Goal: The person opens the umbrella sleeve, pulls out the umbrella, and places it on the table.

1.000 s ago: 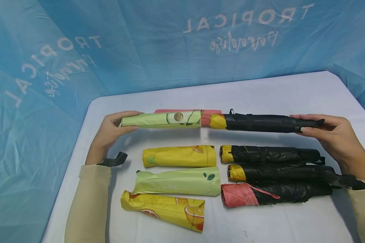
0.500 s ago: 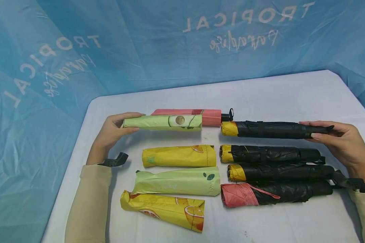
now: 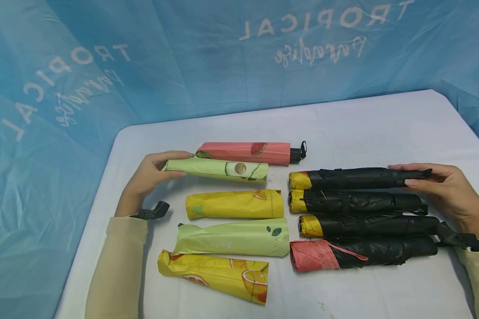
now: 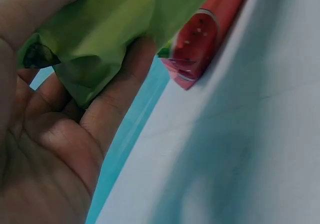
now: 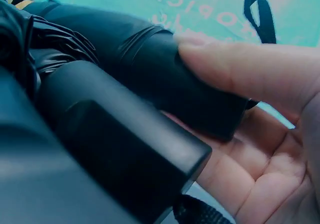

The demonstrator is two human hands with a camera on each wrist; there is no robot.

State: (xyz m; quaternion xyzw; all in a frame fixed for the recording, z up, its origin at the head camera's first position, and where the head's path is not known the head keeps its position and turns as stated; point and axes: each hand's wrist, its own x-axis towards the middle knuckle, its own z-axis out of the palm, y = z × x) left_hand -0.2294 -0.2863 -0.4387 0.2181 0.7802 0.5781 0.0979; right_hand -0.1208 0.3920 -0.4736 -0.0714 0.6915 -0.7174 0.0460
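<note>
In the head view my left hand [image 3: 145,177] pinches the left end of a light green umbrella sleeve [image 3: 203,167]. Its fabric [image 4: 105,29] bunches between thumb and fingers in the left wrist view. My right hand [image 3: 447,184] grips the handle end of a folded black umbrella [image 3: 351,178] with a yellow tip, thumb on one side and fingers beneath. This umbrella lies just behind another black umbrella [image 3: 363,202], nearly parallel; whether it touches the table is unclear. In the right wrist view the neighbouring handle [image 5: 130,129] sits close to my fingers.
Behind the green sleeve lies a red watermelon-print sleeved umbrella [image 3: 243,152], its black handle sticking out. A yellow sleeve [image 3: 235,204], a green one [image 3: 231,238] and an orange-print one [image 3: 219,277] lie at left. Another yellow-tipped umbrella [image 3: 367,226] and a red-tipped one [image 3: 363,254] lie right.
The black umbrella has moved right, away from the green sleeve's end, and down toward the row of umbrellas. The green sleeve has come lower and slightly right, uncovering the red umbrella.
</note>
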